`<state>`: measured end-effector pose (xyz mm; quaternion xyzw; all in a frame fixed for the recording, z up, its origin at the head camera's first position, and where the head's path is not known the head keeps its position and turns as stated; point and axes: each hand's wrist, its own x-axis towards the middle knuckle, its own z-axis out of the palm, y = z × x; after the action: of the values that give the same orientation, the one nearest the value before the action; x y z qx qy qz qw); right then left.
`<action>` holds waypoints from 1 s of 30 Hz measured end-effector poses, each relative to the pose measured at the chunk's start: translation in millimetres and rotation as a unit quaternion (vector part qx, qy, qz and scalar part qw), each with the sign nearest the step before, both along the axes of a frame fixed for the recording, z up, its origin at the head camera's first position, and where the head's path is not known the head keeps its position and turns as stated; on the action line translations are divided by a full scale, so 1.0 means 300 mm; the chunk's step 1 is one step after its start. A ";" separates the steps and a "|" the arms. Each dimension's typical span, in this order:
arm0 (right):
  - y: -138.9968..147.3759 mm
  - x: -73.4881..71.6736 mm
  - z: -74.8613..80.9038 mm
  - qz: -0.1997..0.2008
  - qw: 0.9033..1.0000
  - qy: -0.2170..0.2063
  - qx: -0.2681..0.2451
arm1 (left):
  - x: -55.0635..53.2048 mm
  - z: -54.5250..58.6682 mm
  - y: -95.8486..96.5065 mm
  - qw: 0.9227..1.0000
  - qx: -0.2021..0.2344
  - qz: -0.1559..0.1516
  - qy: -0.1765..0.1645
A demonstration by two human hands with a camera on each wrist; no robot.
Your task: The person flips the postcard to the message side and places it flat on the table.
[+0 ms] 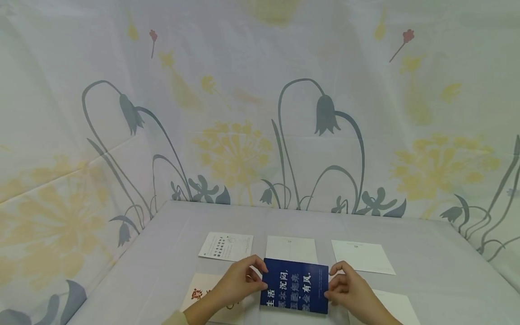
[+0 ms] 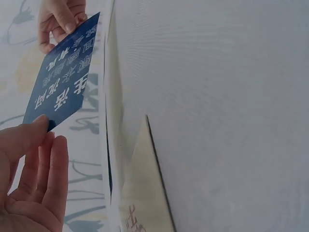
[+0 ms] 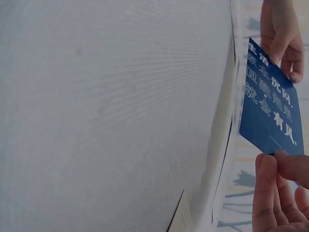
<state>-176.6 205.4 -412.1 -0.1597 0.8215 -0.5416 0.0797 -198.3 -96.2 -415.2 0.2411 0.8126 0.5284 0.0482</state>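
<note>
A dark blue card printed with white and fainter Chinese characters is held up between both hands, its text turned sideways in the head view. My left hand pinches its left edge between thumb and fingers. At the opposite edge, my right hand pinches it the same way. Both wrist views show the blue card raised above the table. Partly behind my left forearm lies a cream card with red characters. A pale card lies under my right forearm, partly covered.
On the white-covered table, a back row holds a card with printed text, a plain whitish card partly behind the blue one, and another whitish card at right. A flower-patterned curtain rises behind the table and at its sides.
</note>
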 end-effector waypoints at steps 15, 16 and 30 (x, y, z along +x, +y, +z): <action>0.005 -0.005 0.008 -0.040 0.999 -0.008 -0.011 | -0.013 -0.008 -0.004 0.990 0.106 0.029 -0.087; 0.003 -0.004 0.010 -0.043 0.999 -0.009 -0.008 | -0.013 -0.008 -0.004 0.990 0.104 0.031 -0.087; 0.021 -0.007 0.020 -0.021 0.994 -0.066 -0.079 | -0.020 -0.014 -0.007 0.997 0.031 0.060 -0.045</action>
<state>-178.8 211.6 -406.2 -0.1119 0.7723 -0.6156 0.1097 -204.2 -98.2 -419.4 0.1692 0.8058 0.5657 0.0448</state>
